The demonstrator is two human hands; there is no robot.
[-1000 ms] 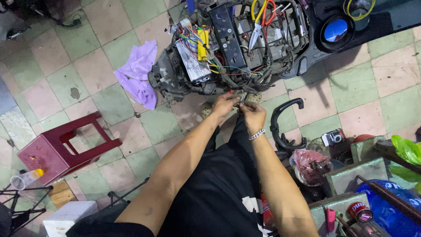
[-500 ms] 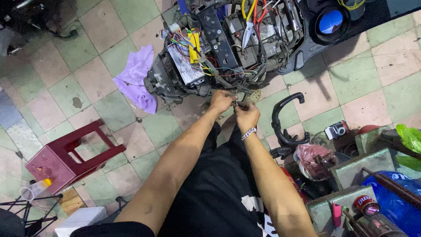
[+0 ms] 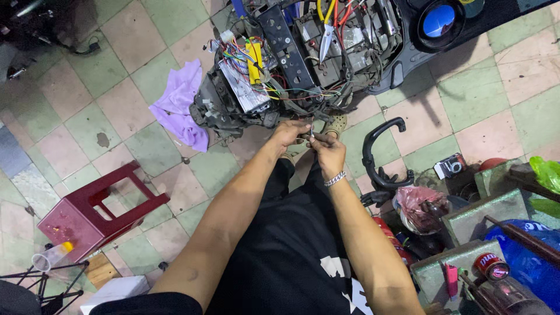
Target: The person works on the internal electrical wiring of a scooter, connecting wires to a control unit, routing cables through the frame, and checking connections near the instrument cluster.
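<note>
An opened scooter body (image 3: 326, 52) lies on the tiled floor ahead, its wiring, a ribbed silver controller box (image 3: 245, 87) and black battery parts exposed. My left hand (image 3: 290, 133) and my right hand (image 3: 326, 150), a metal bracelet on its wrist, meet just below the scooter's edge. Both pinch a small thin wire (image 3: 311, 137) coming out of the wiring bundle. What exactly sits between the fingertips is too small to tell.
A purple cloth (image 3: 178, 105) lies left of the scooter. A dark red plastic stool (image 3: 93, 213) stands at the left. A black grab handle (image 3: 379, 157), a small camera (image 3: 449, 166), a pink bag (image 3: 417, 204) and green metal boxes (image 3: 490, 207) crowd the right side.
The view has shifted slightly, so the scooter sits higher in frame. My hands stay together at the same spot below the wiring, fingers working the wire.
</note>
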